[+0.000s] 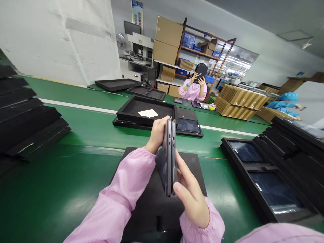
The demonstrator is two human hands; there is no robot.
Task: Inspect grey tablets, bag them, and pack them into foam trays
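Observation:
Two dark tablets stand on edge face to face in front of me, their port edges toward the camera: the left tablet (169, 162) and the right tablet (173, 148). My left hand (157, 134) is closed around the far end of the pair, its fingers partly hidden behind them. On the near right side, my right hand (191, 192) grips the pair, thumb on the lower edge and fingers along the right face. Below them a flat black board (154, 216) lies on the green bench (86, 182).
A black foam tray (124, 107) with a paper sits ahead, beside a tablet (188, 125). Stacked black trays (30, 118) rise at left. An open tray (227, 145) at right holds tablets. Across the bench, a person (193, 89) lifts a tablet; another, in blue (285, 103), is at right.

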